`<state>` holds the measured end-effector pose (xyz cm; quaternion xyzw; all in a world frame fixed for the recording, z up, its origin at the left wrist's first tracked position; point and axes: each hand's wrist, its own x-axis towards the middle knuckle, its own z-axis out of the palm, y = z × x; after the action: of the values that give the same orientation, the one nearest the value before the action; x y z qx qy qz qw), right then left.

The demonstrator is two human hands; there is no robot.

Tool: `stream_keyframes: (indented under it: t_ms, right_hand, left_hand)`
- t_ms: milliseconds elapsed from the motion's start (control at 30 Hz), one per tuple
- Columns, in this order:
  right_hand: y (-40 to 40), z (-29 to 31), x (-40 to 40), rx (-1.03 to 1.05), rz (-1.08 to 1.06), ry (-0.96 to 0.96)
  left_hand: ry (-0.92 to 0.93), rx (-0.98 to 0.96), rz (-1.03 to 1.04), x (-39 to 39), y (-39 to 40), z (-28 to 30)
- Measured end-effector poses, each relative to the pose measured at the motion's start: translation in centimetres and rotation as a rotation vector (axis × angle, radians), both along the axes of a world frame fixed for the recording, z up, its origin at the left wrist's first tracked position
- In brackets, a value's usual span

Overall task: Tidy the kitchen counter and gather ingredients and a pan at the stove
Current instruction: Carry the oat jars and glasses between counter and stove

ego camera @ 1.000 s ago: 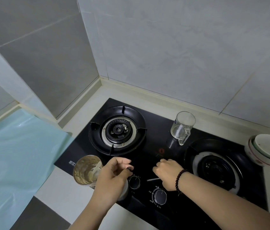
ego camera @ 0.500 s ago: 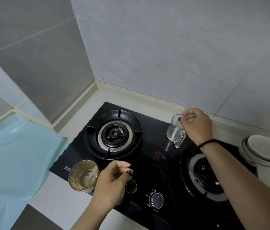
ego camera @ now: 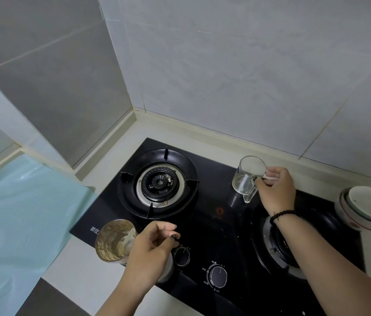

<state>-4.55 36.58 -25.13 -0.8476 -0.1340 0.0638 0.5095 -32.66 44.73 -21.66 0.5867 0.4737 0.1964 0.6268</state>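
On the black gas stove (ego camera: 214, 179), between the two burners at the back, stands a clear glass mug (ego camera: 248, 174). My right hand (ego camera: 275, 190) is closed around its handle, and a thin pale stick shows between the fingers. At the stove's front left corner is a glass (ego camera: 114, 240) smeared with brown residue, with a pale spoon inside. My left hand (ego camera: 150, 254) curls against that glass's right side and pinches something small and dark at the fingertips. A white object sits partly hidden under the hand.
Stacked white bowls (ego camera: 366, 208) sit on the counter right of the stove. Both the left burner (ego camera: 160, 183) and the right burner (ego camera: 280, 242) are bare. Two knobs (ego camera: 218, 274) line the stove's front. A light blue sheet (ego camera: 20, 213) covers the left counter. Tiled walls meet in the corner behind.
My right hand picked up a thin stick from the stove's front, carried it back to the clear mug, and now grips the mug's handle. My left hand has barely moved.
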Motion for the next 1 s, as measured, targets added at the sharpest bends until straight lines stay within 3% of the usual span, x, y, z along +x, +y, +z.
stream_keyframes:
  t_ms: [333,600,1000]
  right_hand:
    - [0.6,-2.0,-0.4,-0.119,0.047,0.282]
    - [1.2,-0.7,-0.3,0.057,0.11,0.437]
    - [1.6,5.1,-5.5,0.375,0.289,0.481]
  left_hand:
    - [0.031,0.017,0.005,-0.7,0.3,0.5]
    - [0.026,0.03,0.017,-1.7,0.0,0.9]
    - [-0.033,0.062,0.065,-3.1,0.4,1.1]
